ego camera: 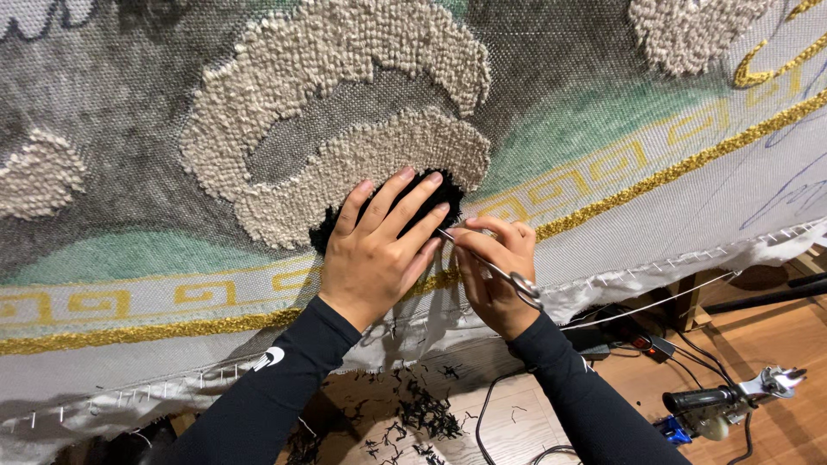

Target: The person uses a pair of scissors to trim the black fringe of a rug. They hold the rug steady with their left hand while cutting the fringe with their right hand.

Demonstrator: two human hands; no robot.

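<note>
A large grey tufting cloth [551, 95] hangs stretched in front of me, with raised beige loop-pile shapes [345, 77] and gold yarn borders [655, 176]. A small black tufted patch [431, 191] sits under a beige curve. My left hand [383, 250] lies flat on the black patch, fingers spread. My right hand [495, 275] holds small metal scissors [500, 274], their tips pointing at the lower right edge of the black patch, beside my left fingertips.
Black yarn clippings [422, 413] lie scattered on the wooden floor below the cloth. A tufting gun [732, 400] rests on the floor at lower right, with cables [508, 413] and a power strip [637, 340] nearby. Staples hold the cloth's bottom edge [655, 274].
</note>
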